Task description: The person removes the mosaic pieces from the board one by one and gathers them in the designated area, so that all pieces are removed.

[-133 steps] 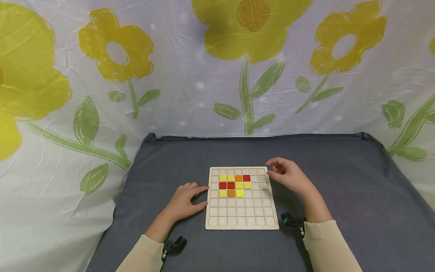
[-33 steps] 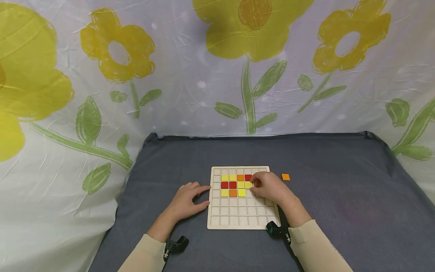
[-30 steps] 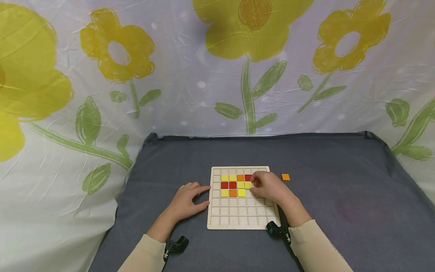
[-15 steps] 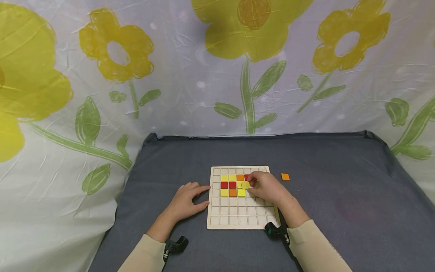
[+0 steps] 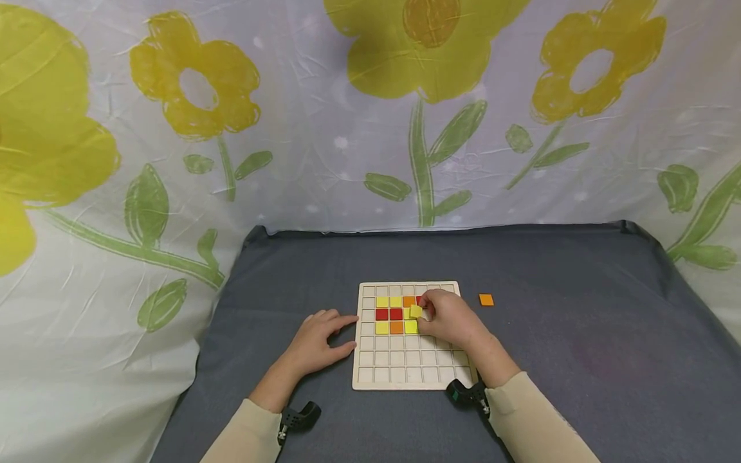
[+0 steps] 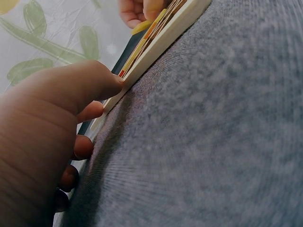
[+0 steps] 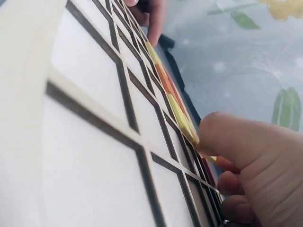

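Ten square tiles (image 5: 396, 314) (five yellow, three red, two orange) sit in one flat, pale wooden grid board (image 5: 405, 360). One yellow tile (image 5: 415, 311), tilted over it, is pinched by the right hand (image 5: 454, 320); one orange tile (image 5: 486, 300) lies beside the board on grey woven cloth (image 5: 556, 360). The left hand (image 5: 312, 341), thumb and forefinger apart, touches the board's edge.

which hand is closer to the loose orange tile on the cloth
Right. The right hand is over the wooden board, just left of the orange tile; the left hand is at the board's left edge, farther away.
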`<state>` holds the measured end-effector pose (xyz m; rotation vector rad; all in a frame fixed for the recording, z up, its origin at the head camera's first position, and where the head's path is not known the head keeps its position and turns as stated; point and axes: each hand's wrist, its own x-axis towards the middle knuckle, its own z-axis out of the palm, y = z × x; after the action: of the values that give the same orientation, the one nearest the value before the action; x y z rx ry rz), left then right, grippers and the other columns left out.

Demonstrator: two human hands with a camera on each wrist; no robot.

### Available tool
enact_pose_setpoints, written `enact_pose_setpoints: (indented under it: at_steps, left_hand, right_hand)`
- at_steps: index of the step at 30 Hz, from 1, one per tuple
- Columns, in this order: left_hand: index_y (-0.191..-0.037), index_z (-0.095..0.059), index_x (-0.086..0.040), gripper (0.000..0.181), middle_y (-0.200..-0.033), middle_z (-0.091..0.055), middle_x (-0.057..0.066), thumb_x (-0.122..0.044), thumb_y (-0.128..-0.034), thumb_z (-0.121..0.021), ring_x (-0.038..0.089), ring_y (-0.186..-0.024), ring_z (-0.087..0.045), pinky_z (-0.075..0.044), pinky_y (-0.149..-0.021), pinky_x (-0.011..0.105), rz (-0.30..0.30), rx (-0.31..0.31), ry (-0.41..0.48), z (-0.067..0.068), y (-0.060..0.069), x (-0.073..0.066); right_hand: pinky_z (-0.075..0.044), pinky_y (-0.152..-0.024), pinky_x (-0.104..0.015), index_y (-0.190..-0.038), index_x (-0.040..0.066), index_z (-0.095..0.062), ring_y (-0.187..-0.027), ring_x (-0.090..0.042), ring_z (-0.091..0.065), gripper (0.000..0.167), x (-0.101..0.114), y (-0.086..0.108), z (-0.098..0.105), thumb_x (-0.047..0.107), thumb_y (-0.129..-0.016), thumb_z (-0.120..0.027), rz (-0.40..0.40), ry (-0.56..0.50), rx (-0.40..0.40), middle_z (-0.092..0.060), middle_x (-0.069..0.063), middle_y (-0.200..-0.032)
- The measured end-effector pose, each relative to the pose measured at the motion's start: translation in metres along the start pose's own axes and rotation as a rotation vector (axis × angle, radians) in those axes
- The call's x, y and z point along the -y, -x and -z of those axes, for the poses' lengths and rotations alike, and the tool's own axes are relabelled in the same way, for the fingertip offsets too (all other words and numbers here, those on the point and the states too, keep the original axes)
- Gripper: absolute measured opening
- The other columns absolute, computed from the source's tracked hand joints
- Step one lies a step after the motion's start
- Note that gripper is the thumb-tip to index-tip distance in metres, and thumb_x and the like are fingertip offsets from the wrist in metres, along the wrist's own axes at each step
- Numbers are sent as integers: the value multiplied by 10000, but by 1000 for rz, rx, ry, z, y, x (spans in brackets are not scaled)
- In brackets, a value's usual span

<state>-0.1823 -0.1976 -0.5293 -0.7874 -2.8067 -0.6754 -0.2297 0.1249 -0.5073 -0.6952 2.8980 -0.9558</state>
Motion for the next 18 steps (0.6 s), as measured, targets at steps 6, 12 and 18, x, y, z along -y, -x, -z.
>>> enact_pose_setpoints:
  at_steps: [6,12,18]
  left_hand:
    - [-1342,-701,-237,488,-810,-444,-90,-403,-891,-784,88,-730,-372,-324,-708,334,-4,2,-2,1,0,0]
    - [-1338,-702,-244,483,-812,-440,-96,-404,-890,-786,85,-731,-372,-324,-711,333,2,4,-4,0,0,0]
    - [-1342,-700,-242,485,-813,-440,-95,-403,-892,-783,88,-735,-376,-327,-716,339,-1,-1,2,-1,1,1]
  right_hand:
    - [-446,-654,-327,-953,104,-656,-660,-130,-492,184,3,1,9,170,-814,-756,-5,5,24,-553,37,-768]
    - [-418,-626,-348,-997,80,-653,-623,-146,-472,182,4,6,34,112,-828,-714,-6,-9,54,-553,16,-767]
    - [-381,-573,-335,-1039,66,-653,-590,-148,-435,236,-4,11,56,104,-814,-713,-54,1,37,-542,-12,-771]
